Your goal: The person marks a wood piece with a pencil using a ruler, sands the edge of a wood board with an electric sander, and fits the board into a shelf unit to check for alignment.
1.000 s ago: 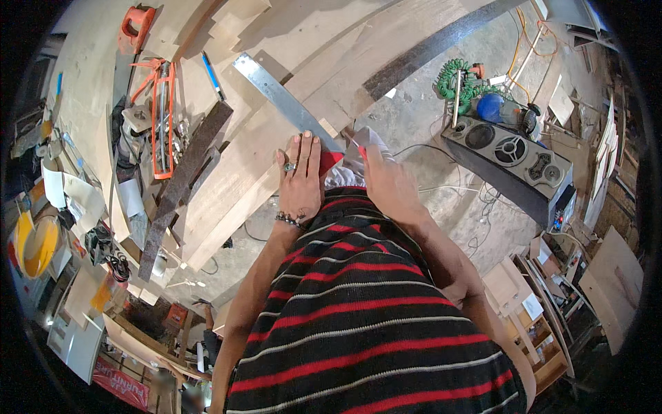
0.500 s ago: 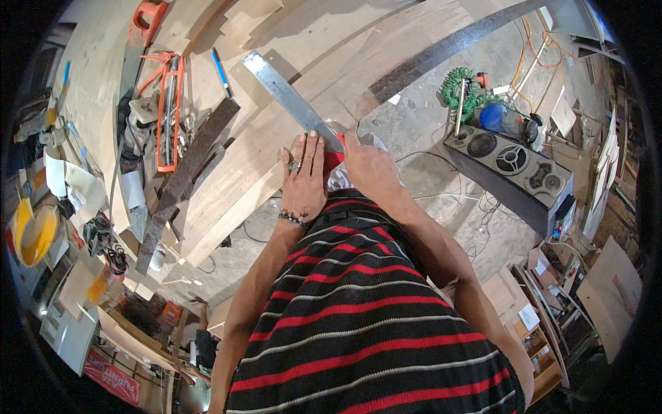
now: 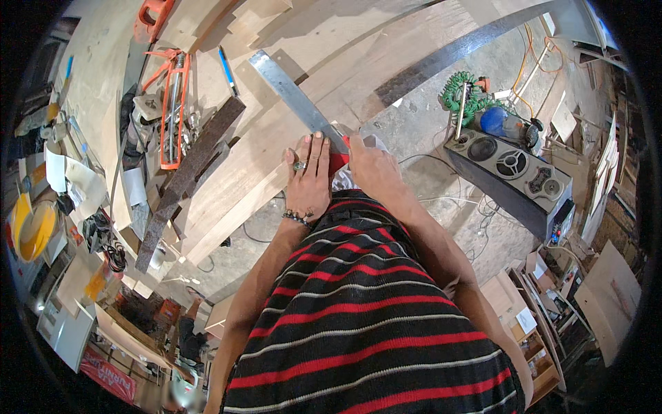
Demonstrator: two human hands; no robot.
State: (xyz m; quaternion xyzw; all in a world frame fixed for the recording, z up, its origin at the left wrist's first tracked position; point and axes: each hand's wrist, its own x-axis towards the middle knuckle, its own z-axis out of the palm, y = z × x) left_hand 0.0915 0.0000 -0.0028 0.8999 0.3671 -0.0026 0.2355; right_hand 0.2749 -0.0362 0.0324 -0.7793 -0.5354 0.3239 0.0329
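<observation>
A metal square with a wide silver blade (image 3: 293,90) and a red stock (image 3: 338,163) lies slantwise across the pale wooden board (image 3: 241,162). My left hand (image 3: 308,178) rests flat at the blade's near end, fingers stretched and pressing down beside the red stock. A ring and a dark bead bracelet are on it. Close by on the right, my right hand (image 3: 374,168) is closed round a small red tool (image 3: 346,141) with a thin tip, held at the blade's right edge. Most of that tool is hidden in my fingers.
A dark brown strip (image 3: 189,179), a blue pencil (image 3: 227,71), an orange caulking gun (image 3: 174,114) and a handsaw (image 3: 151,21) lie to the left. Another dark strip (image 3: 448,58) lies at far right. A speaker box (image 3: 510,179) and green coiled hose (image 3: 455,93) stand on the floor.
My right hand has slid slightly nearer to me along the blade's edge. My left hand keeps its place on the square. The whole view has shifted a little.
</observation>
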